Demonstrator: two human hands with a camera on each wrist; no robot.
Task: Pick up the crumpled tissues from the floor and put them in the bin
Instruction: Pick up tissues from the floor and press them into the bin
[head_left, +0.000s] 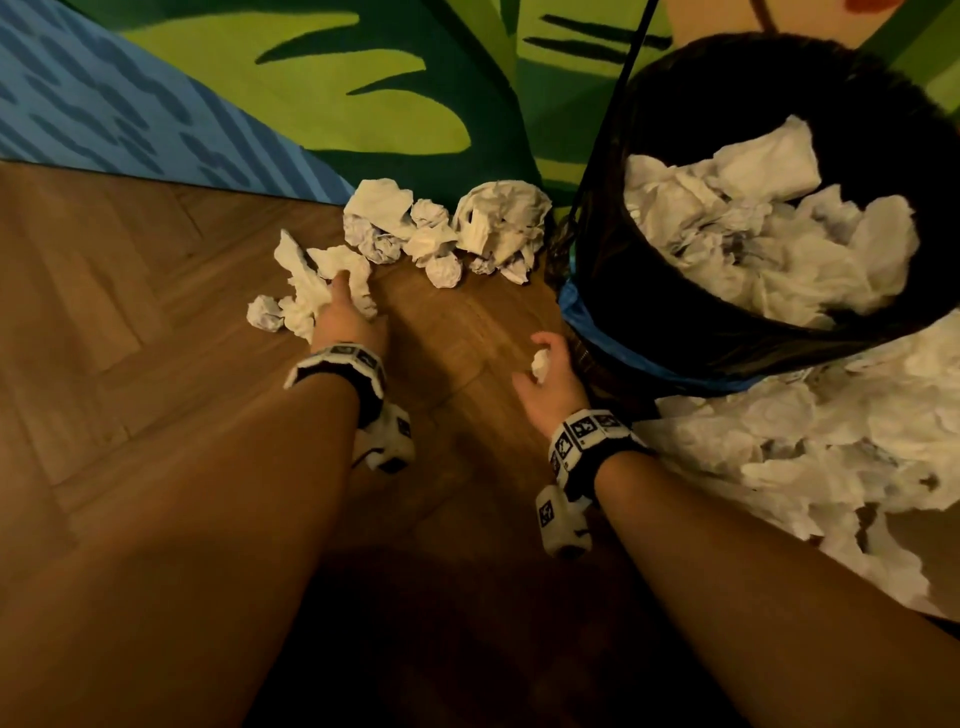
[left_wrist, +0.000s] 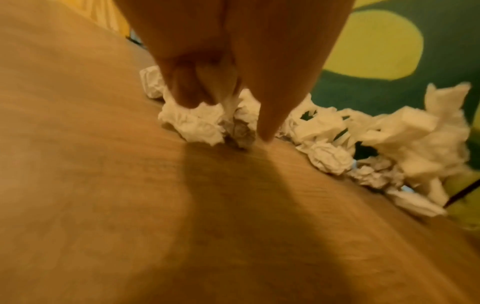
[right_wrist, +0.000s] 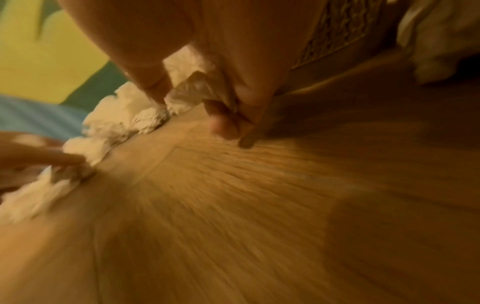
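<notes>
Herringbone wood floor (head_left: 156, 291), green leaf-patterned rug (head_left: 363, 78), dim warm light

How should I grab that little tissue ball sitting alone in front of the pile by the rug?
Pinch the little tissue ball around its round middle from above, coming from the bare wooden floor side. It is compact, and other tissues crowd behind it.

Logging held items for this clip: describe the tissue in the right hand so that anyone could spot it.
Start at the black bin on the right. Just left of its base, over bare wood floor, is the right hand. The tissue is the small white wad pinched in its fingers, the only one apart from the piles.
</notes>
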